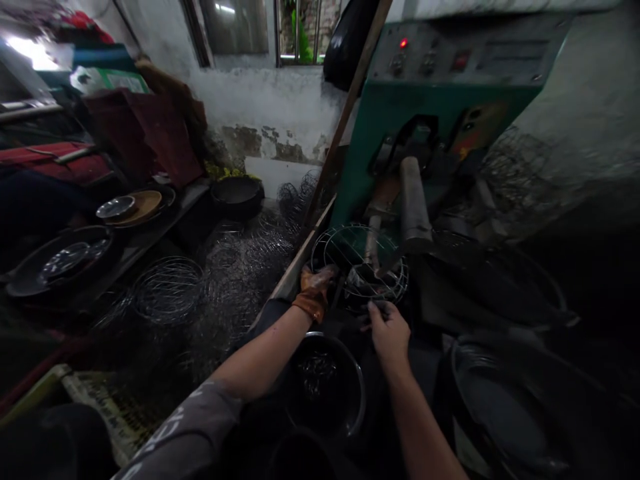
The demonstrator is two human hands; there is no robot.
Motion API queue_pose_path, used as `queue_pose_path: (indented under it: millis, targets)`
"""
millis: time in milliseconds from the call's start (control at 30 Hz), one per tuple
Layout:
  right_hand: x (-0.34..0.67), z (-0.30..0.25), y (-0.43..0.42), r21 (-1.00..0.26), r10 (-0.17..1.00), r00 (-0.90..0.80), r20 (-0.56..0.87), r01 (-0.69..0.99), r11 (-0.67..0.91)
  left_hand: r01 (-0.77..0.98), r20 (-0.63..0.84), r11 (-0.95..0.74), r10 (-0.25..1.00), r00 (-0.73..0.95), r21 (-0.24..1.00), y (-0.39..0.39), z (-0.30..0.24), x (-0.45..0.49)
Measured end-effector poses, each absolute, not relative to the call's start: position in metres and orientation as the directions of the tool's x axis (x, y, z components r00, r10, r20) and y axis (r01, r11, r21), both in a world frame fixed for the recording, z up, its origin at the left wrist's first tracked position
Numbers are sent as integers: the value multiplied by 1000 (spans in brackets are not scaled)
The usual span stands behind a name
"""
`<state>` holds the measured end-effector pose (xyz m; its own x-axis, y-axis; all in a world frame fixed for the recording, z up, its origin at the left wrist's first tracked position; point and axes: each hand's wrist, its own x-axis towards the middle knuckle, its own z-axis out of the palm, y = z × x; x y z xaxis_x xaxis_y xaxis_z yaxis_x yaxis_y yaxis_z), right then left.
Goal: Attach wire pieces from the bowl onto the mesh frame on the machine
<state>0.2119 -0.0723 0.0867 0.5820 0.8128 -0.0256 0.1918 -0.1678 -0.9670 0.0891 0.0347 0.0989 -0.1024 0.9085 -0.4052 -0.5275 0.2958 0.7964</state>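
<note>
Left hand (314,293) in brown glove, fingers closed on rim of wire basket (360,263). Right hand (387,330) bare, fingers curled at basket's near edge; whether gripping wire, cannot tell. Basket under roller arm (414,203) of green machine (430,127). Dark metal bowl (325,390) just below hands. Loose wire frames (167,287) piled to left, well apart.

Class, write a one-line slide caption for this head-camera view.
Gloved left hand and bare right hand hold a wire basket at a green machine.
</note>
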Motion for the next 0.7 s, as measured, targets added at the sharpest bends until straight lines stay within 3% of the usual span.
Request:
queue_pose_path:
  millis: [200, 700]
  targets:
    - [217, 84, -70, -986, 814, 576, -71, 84, -146, -509, -454, 358, 888, -74, 783, 36, 96, 91]
    - [223, 80, -65, -996, 820, 572, -36, 47, -76, -481, -433, 346, 898, -80, 806, 36, 100, 92]
